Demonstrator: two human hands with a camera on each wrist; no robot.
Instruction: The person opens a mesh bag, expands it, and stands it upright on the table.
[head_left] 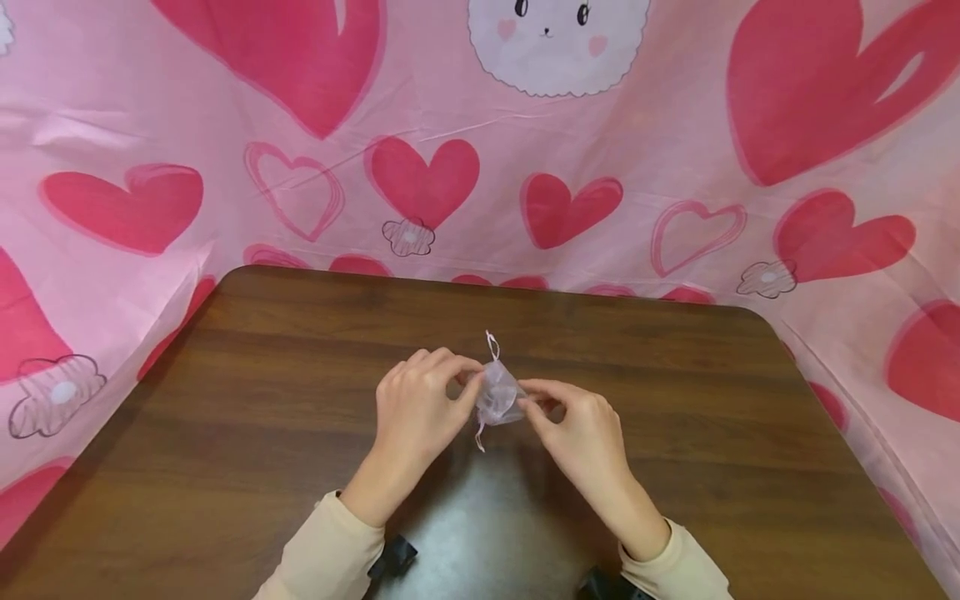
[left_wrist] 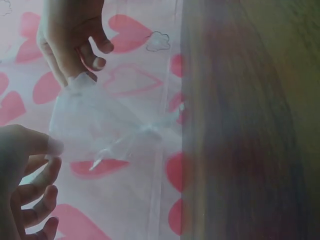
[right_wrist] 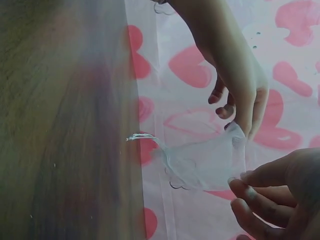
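Observation:
A small sheer whitish organza drawstring pouch (head_left: pixel 499 395) is stretched between the two hands, above the brown table. My left hand (head_left: pixel 423 402) pinches one side of it between thumb and forefinger. On the opposite side, my right hand (head_left: pixel 587 429) pinches an edge with thumb and fingertips. Thin white drawstring loops (head_left: pixel 492 345) stick out at the far end and hang at the near end. In the left wrist view the see-through pouch (left_wrist: pixel 95 120) spans both hands. The right wrist view shows its gathered neck and a cord (right_wrist: pixel 142 136). Nothing inside the pouch can be made out.
A dark wood-grain table (head_left: pixel 300 333) lies beneath the hands. Pink cloth with red hearts (head_left: pixel 423 179) hangs behind and around it. Black devices (head_left: pixel 393 557) sit at the wrists, beside light sleeves (head_left: pixel 330 550).

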